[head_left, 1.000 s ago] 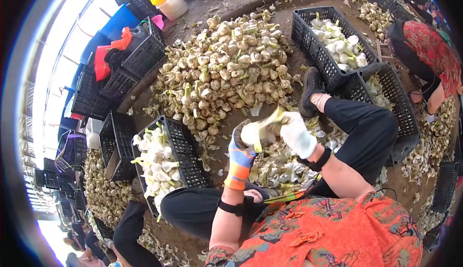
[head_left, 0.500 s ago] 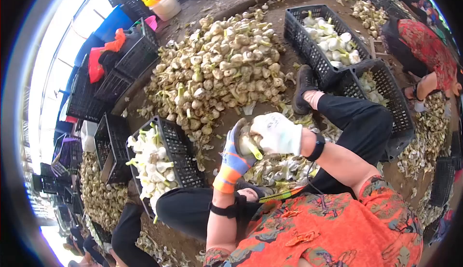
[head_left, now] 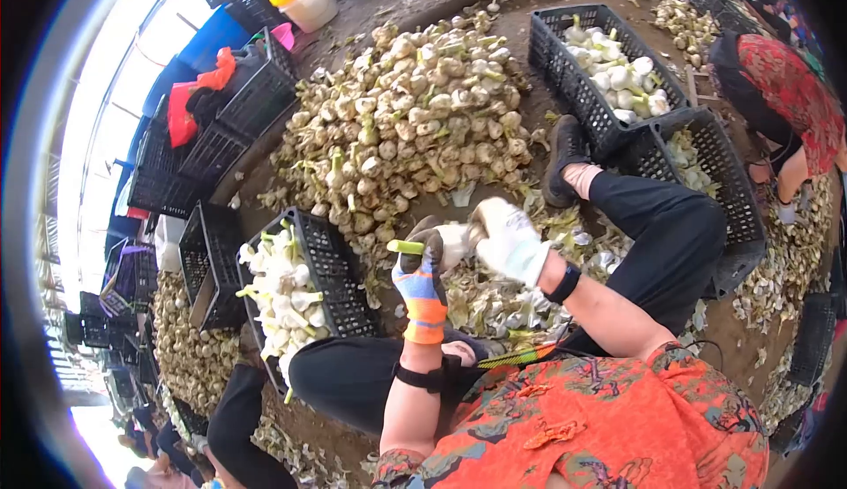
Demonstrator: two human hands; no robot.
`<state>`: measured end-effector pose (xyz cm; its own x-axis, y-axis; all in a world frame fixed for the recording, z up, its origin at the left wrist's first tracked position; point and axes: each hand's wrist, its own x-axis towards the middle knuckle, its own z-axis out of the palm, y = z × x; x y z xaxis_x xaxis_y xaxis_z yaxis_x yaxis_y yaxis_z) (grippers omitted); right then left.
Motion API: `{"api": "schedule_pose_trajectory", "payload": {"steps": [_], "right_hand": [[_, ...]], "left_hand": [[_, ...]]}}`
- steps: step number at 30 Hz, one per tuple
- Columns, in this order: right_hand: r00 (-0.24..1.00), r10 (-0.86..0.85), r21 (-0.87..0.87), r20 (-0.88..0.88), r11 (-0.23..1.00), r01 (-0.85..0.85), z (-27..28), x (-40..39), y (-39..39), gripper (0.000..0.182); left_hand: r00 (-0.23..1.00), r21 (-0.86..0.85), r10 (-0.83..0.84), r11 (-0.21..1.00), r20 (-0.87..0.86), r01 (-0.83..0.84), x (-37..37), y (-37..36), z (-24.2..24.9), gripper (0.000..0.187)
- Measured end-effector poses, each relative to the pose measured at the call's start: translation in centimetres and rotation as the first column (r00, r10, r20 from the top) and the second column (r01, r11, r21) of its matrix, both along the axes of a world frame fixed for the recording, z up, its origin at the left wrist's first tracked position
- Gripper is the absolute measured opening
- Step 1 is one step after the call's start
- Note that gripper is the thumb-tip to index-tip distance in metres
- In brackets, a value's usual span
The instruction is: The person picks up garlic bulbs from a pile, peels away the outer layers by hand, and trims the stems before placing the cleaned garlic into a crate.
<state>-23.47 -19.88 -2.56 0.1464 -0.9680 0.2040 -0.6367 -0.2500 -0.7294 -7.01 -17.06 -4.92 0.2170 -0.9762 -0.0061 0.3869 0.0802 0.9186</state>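
A garlic bulb [head_left: 453, 244] is held between my two gloved hands, above a litter of peeled skins. Its short green stem [head_left: 406, 247] points left, out past the fingers. My left hand [head_left: 420, 270], in a grey, blue and orange glove, is closed around the stem end. My right hand [head_left: 512, 240], in a white glove, is closed at the bulb's other end; its fingertips are partly blurred. Beyond my hands rises a heap of unpeeled garlic [head_left: 415, 118]. At my left knee a black crate [head_left: 331, 277] holds cleaned white garlic [head_left: 284, 290].
Another black crate [head_left: 565, 70] with white garlic stands ahead right, beside a crate [head_left: 732, 198] holding skins. Garlic skins [head_left: 494, 299] cover the ground between my legs. Stacked crates [head_left: 256, 96] and a white bucket [head_left: 312, 8] stand far left. A co-worker [head_left: 785, 92] bends at right.
The garlic has turned from stem pointing down right to stem pointing left. My left hand has tilted upright around it, and my right hand has moved slightly right along the bulb.
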Motion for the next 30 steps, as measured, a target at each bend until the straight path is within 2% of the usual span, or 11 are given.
{"api": "schedule_pose_trajectory", "payload": {"steps": [4,8,10,12,16,17,20,22,23,26,30], "right_hand": [[0.992,-0.113,0.118,-0.062,0.986,0.12,-5.0,-2.4,-3.3,0.024],[0.934,0.151,0.43,-0.324,0.903,0.003,-10.2,-4.5,-2.8,0.045],[0.978,0.103,0.622,0.18,0.759,-0.194,-13.0,-4.3,-2.7,0.03],[0.267,-0.431,0.468,0.862,0.476,-0.744,-10.7,-4.3,-1.7,0.035],[-0.158,-0.726,0.513,0.669,0.606,-0.608,-9.9,-1.7,-5.0,0.041],[-0.321,-0.712,0.323,0.625,0.61,-0.724,-11.3,-3.4,-7.3,0.04],[-0.521,-0.389,0.189,0.759,0.899,-0.396,-5.3,-9.7,-13.8,0.038],[-0.317,-0.382,0.248,0.868,0.887,-0.39,-9.8,-12.9,-20.5,0.028],[0.069,-0.516,0.52,0.854,0.844,-0.132,-14.4,-13.7,-24.7,0.032],[0.762,-0.629,0.455,0.155,0.73,0.51,-19.2,-14.3,-33.1,0.043],[0.793,-0.564,0.43,0.229,0.79,0.437,-24.8,-13.9,-36.3,0.048]], "left_hand": [[0.956,-0.05,-0.179,0.984,-0.232,0.172,0.0,-0.1,0.6,0.038],[0.698,-0.075,-0.234,0.965,-0.677,0.25,0.2,-0.3,1.3,0.053],[0.84,0.008,-0.205,0.97,-0.502,0.242,0.2,-0.8,1.1,0.057],[0.913,0.186,-0.224,0.936,-0.341,0.299,1.3,-1.0,-2.2,0.057],[0.966,0.174,-0.238,0.96,0.097,0.219,-1.9,-2.6,-3.7,0.068],[0.949,0.217,-0.194,0.966,0.251,0.14,-1.6,-3.1,-5.3,0.069],[0.995,0.218,-0.097,0.971,-0.024,0.1,-1.4,-3.6,-4.0,0.064],[0.998,0.179,-0.058,0.982,0.028,0.052,-1.1,-3.9,-4.9,0.061],[0.997,0.154,-0.051,0.987,0.05,0.043,-0.8,-4.1,-6.2,0.06],[0.999,0.348,-0.007,0.938,0.035,-0.006,-1.1,-4.9,-4.9,0.06],[0.992,0.426,-0.058,0.905,0.115,0.003,-0.8,-5.6,-5.2,0.059]]}}
